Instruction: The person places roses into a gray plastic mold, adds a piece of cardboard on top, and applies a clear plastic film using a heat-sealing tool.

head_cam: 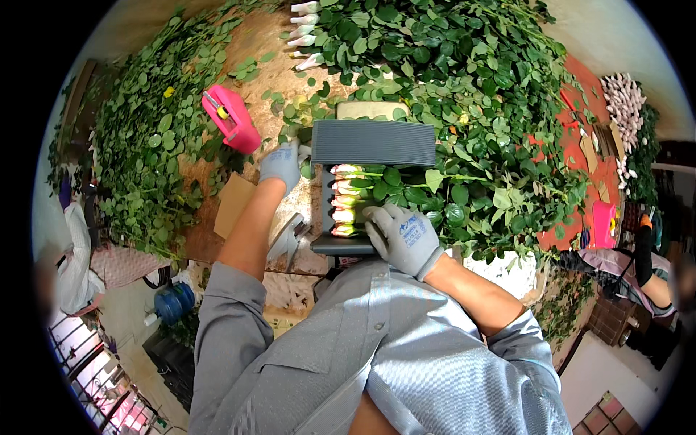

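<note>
My left hand [281, 166], in a grey work glove, reaches to the left end of a dark ribbed panel [373, 142]. Its fingertips are partly hidden, so I cannot tell whether they grip anything. Directly before me, a row of pink-and-cream roses [344, 202] lies in a dark frame [328, 209], heads to the left and leafy stems to the right. Over the lower stems rests my right hand [405, 236], also gloved, its fingers loosely bent beside the rose heads. A grey stapler-like tool [287, 242] stands left of the frame.
A pink tape dispenser [234, 119] and cardboard piece [234, 204] lie left. Leafy stems [157, 130] heap along the far left; more foliage [489, 141] covers the right. White-sleeved buds [305, 32] lie at the back. Other people work at both sides, one with a white sleeve [81, 234].
</note>
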### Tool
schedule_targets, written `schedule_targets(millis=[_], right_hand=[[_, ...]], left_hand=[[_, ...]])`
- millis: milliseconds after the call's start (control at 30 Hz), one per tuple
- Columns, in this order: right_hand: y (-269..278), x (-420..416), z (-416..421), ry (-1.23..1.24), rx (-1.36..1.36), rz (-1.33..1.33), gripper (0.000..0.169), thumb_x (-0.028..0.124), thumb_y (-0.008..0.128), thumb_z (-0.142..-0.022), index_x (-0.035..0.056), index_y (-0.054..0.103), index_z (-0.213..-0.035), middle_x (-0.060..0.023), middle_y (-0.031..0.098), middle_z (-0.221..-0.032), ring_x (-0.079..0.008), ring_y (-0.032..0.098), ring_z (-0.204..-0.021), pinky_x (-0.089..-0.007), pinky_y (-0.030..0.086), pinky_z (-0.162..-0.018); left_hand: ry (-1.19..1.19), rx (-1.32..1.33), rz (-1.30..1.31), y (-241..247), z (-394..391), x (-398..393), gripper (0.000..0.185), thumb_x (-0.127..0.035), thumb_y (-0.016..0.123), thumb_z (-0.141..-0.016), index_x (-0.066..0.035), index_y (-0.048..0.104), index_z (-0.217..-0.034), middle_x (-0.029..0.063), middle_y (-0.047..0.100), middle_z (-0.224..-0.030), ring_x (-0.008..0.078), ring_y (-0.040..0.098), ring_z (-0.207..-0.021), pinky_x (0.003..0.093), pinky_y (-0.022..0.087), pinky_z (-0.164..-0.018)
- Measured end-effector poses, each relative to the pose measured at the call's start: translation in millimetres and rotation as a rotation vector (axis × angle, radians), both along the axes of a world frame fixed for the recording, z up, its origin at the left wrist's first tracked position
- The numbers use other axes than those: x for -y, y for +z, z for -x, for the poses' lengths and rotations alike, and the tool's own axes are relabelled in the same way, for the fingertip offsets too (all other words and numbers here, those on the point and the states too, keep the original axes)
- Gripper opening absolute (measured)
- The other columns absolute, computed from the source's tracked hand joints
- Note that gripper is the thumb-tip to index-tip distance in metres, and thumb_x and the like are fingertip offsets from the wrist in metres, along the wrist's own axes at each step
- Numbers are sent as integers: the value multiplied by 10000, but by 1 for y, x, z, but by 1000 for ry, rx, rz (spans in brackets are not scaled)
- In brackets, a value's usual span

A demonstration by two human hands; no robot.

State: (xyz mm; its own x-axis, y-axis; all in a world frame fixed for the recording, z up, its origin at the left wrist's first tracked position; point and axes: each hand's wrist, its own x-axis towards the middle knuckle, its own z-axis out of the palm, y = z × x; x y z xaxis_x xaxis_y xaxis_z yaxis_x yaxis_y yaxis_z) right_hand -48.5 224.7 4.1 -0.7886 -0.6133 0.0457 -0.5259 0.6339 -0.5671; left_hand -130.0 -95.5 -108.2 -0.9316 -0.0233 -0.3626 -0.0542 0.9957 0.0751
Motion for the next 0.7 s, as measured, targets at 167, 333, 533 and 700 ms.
schedule_targets(millis=[167,333,533,700], right_hand=[[5,0,0,-19,28,-20,229,233,647,-975,92,656,-1155,-121,690,-958,-342,700,-816,-452,561,-715],[1,0,-2,-32,15,-11,248,240,635,-984,80,656,-1173,-136,691,-968,-360,698,-826,-463,560,-745],[1,-1,-4,-72,-1,-4,229,232,630,-984,84,655,-1157,-150,693,-994,-374,694,-846,-473,554,-746],[2,2,-8,-90,-21,47,203,222,633,-982,93,651,-1137,-157,692,-997,-381,690,-863,-479,548,-748]], left_hand=[[103,-129,-121,4,-14,-4,248,-181,628,-944,-84,624,-1172,215,666,-1153,409,660,-1062,513,526,-898],[370,-195,-682,54,-59,-2,292,-184,742,-870,-43,688,-1119,123,718,-988,271,701,-925,435,536,-778],[323,180,-990,103,-182,13,254,-169,737,-866,-52,723,-1091,39,689,-837,111,650,-772,307,532,-688],[19,480,-338,65,-298,69,462,-333,782,-862,-69,696,-1231,111,744,-1125,282,709,-1049,415,561,-888]])
